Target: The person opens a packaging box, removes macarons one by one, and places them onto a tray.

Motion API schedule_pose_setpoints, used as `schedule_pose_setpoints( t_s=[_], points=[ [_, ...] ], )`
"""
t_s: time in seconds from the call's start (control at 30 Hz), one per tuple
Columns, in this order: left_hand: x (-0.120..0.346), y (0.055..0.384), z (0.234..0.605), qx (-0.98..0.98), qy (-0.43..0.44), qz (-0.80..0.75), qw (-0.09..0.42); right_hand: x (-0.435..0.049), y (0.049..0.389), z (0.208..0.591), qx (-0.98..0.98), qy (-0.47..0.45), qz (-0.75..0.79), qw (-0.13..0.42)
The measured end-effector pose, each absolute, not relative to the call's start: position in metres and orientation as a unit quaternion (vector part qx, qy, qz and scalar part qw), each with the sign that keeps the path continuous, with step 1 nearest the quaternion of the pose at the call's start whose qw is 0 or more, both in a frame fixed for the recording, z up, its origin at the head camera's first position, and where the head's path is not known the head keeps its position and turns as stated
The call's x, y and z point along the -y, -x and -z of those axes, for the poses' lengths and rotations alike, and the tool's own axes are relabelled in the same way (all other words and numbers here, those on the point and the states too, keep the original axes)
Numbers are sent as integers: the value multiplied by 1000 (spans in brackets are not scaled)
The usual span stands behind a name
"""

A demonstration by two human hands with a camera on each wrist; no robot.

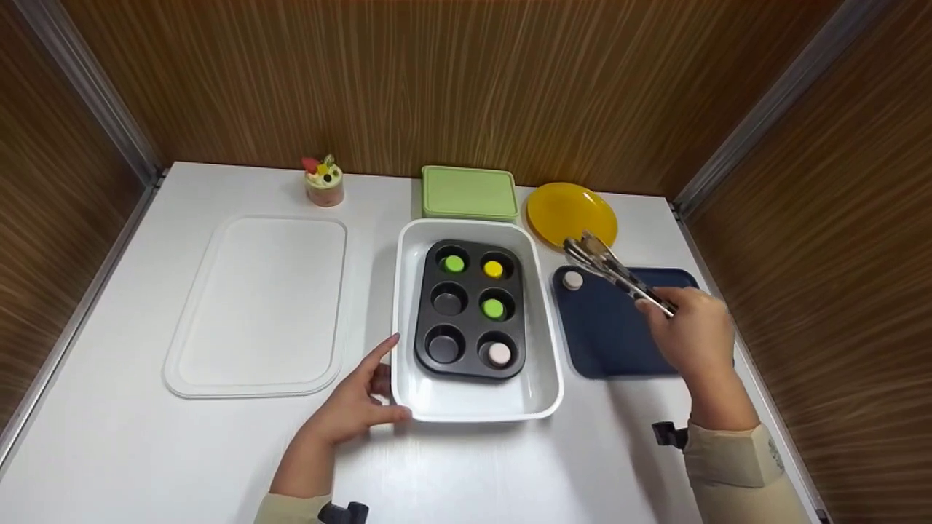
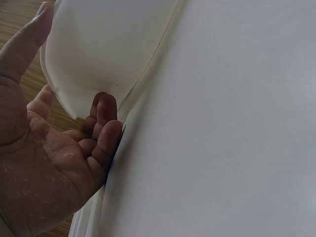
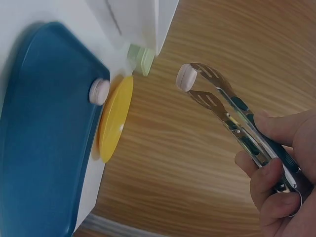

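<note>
My right hand (image 1: 695, 331) grips metal tongs (image 1: 619, 273) above the blue tray (image 1: 619, 327). In the right wrist view, a pale pink macaron (image 3: 186, 77) sits between the tong tips. Another pale macaron (image 1: 573, 280) lies on the tray's far left corner. At the near left corner of the white bin (image 1: 466, 399), my left hand (image 1: 349, 404) touches the outside with index finger and thumb stretched out; its other fingers bend against the wall. Inside is a dark muffin tin (image 1: 470, 285). Its cups hold two green macarons (image 1: 454, 263), a yellow one (image 1: 493, 269) and a pale pink one (image 1: 499, 354); two left cups are bare.
Left of the bin lies a flat white lid (image 1: 266, 306). A dessert cup with fruit on top (image 1: 325, 185) stands at the back left. Behind the bin is a green lidded box (image 1: 470, 193), with a yellow plate (image 1: 571, 215) to its right. Wood-grained panels (image 1: 451, 87) enclose the table.
</note>
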State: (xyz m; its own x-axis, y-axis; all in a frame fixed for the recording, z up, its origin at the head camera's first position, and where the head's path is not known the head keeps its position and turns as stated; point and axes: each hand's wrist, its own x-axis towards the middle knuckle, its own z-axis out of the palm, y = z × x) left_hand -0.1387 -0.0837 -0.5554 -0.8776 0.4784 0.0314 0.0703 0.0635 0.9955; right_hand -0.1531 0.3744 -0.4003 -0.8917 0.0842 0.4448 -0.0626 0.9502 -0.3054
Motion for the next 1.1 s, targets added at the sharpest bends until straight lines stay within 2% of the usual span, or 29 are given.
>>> schedule_pose_setpoints(
  t_s=[0.3, 0.63, 1.1],
  points=[
    [83, 139, 556, -710, -190, -659, 159, -397, 153, 398, 965, 42, -155, 208],
    [83, 139, 556, -707, -194, -662, 157, -415, 158, 398, 977, 92, -135, 140],
    [84, 138, 555, -714, -188, -656, 157, -447, 175, 414, 982, 115, -120, 90]
  ],
)
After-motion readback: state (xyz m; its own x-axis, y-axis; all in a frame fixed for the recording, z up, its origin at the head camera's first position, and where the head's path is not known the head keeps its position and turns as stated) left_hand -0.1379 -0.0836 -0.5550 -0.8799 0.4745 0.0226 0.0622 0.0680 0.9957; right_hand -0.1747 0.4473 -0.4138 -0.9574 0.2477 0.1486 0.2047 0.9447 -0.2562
